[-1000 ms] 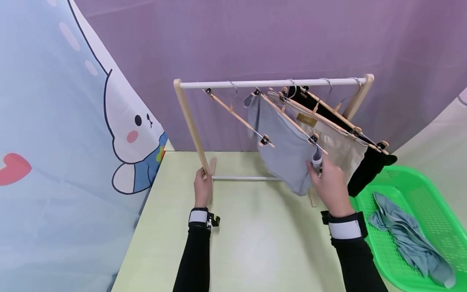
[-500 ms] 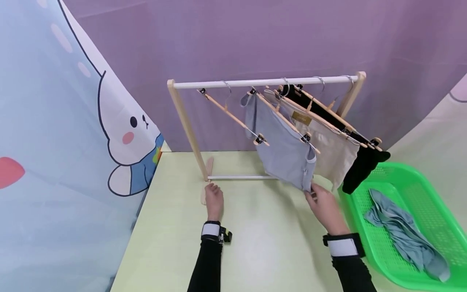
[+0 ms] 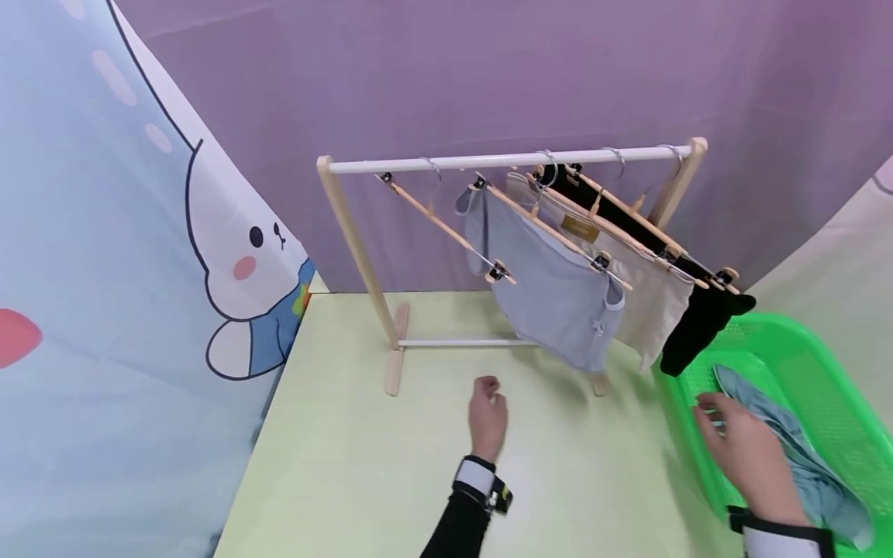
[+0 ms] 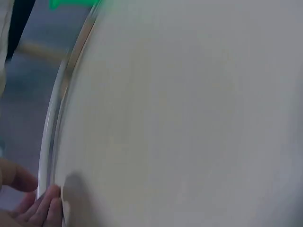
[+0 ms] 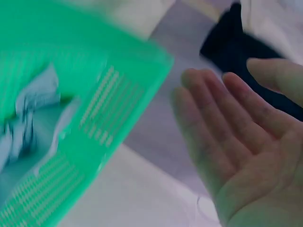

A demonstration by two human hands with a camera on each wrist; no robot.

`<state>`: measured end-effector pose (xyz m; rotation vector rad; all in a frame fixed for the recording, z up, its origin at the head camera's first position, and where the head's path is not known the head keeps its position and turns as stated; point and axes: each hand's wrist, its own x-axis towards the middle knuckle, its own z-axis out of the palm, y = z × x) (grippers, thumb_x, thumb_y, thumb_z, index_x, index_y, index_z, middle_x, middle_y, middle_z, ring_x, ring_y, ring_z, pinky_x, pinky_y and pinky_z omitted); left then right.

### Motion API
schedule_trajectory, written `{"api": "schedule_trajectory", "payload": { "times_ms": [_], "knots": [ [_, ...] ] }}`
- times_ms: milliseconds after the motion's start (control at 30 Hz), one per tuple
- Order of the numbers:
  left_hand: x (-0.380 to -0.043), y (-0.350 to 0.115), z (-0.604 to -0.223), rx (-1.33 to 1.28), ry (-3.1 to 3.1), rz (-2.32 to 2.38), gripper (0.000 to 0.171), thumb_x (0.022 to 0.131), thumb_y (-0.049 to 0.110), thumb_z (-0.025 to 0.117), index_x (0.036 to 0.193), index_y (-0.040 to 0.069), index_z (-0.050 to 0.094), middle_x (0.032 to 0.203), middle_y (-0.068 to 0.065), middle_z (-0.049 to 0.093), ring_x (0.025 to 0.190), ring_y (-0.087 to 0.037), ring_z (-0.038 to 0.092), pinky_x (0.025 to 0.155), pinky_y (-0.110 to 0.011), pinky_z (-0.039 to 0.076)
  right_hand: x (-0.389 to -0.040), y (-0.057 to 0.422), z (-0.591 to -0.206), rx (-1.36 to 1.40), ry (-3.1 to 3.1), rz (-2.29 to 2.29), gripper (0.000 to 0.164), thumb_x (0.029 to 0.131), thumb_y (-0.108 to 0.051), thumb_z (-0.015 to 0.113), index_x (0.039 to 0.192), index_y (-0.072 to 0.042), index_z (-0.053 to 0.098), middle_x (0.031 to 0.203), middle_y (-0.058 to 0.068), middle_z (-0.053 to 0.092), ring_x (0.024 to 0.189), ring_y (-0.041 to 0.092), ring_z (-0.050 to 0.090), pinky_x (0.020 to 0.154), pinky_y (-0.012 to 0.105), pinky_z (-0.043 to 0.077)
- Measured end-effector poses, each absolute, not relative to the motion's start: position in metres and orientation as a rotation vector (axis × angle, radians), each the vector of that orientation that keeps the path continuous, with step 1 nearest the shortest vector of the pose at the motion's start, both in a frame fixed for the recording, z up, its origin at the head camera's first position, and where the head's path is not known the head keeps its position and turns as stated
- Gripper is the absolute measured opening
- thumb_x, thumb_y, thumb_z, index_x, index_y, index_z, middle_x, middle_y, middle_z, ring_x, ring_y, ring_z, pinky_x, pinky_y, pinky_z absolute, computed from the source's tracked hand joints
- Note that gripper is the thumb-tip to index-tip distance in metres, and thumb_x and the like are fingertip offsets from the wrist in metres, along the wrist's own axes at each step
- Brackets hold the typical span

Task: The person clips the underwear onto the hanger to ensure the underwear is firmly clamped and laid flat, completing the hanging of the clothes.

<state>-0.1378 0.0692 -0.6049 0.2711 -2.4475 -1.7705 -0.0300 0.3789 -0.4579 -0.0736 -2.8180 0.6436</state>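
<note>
My left hand (image 3: 488, 418) is over the table in front of the rack, fingers loosely bent, holding nothing. In the left wrist view its fingertips (image 4: 53, 191) show at the lower left corner. My right hand (image 3: 756, 461) hovers over the green basket (image 3: 802, 333), also holding nothing. Its fingers look relaxed and fairly straight in the right wrist view. Below that hand, a crumpled grey-blue cloth (image 3: 837, 500) lies in the basket, partly hidden by the hand. A light blue garment (image 3: 551, 287) hangs by clips from a wooden hanger on the rack.
The small rack has a white top bar (image 3: 474, 161) and wooden legs. Behind the light blue garment hang a beige garment (image 3: 649, 310) and a black one (image 3: 687, 341). A bare clip hanger (image 3: 436, 221) is at left. Purple cloth (image 3: 446, 77) stands behind.
My right hand has let go of the light blue garment and moved right over the basket. My left hand has left the rack's left leg and moved right over the table.
</note>
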Motion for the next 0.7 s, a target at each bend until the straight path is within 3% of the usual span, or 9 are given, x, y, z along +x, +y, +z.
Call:
{"api": "schedule_trajectory", "payload": {
  "times_ms": [300, 533, 700],
  "knots": [
    [-0.082, 0.170, -0.592, 0.026, -2.703, -1.785, 0.043, 0.094, 0.004, 0.058, 0.136, 0.011, 0.052, 0.124, 0.002, 0.066, 0.116, -0.013, 0.061, 0.097, -0.032, 0.050, -0.039, 0.443, -0.454, -0.502, -2.960, 0.572, 0.039, 0.098, -0.008, 0.055, 0.121, 0.022, 0.046, 0.110, 0.044, 0.051, 0.091, 0.056, 0.054, 0.065, 0.057, 0.046],
    [-0.042, 0.228, -0.576, -0.161, -2.919, -1.680, 0.039, 0.094, 0.019, 0.064, 0.132, 0.017, 0.054, 0.119, 0.007, 0.065, 0.108, -0.008, 0.062, 0.091, -0.027, 0.052, -0.045, 0.484, -0.474, -0.450, -3.028, 0.407, 0.048, 0.089, -0.006, 0.064, 0.114, 0.030, 0.043, 0.106, 0.050, 0.045, 0.091, 0.062, 0.047, 0.073, 0.065, 0.043],
    [-0.026, 0.258, -0.566, -0.232, -3.008, -1.650, 0.040, 0.099, 0.037, 0.057, 0.132, 0.015, 0.055, 0.122, 0.005, 0.063, 0.111, -0.010, 0.061, 0.091, -0.027, 0.051, -0.047, 0.505, -0.492, -0.431, -3.248, 0.362, 0.078, 0.087, -0.031, 0.073, 0.123, 0.029, 0.039, 0.114, 0.052, 0.038, 0.101, 0.066, 0.040, 0.083, 0.070, 0.039]
  ]
}}
